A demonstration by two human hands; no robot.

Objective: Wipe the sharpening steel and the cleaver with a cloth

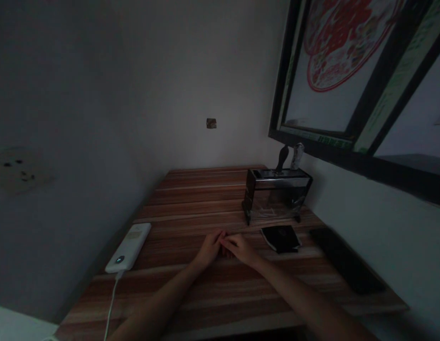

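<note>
My left hand (pixel 208 248) and my right hand (pixel 239 248) rest together on the striped wooden table (pixel 191 293), fingertips meeting near the middle. The fingers of both are drawn together as if pinching; in the dim light I cannot make out anything between them. Just right of my right hand lies a small dark flat object (pixel 281 237).
A white power bank (pixel 129 247) with a lit indicator and a white cable (pixel 111 303) lies at the left edge. A knife block (pixel 275 196) with two handles stands at the back right. A long dark flat item (pixel 346 259) lies along the right wall, under a window frame (pixel 348 156).
</note>
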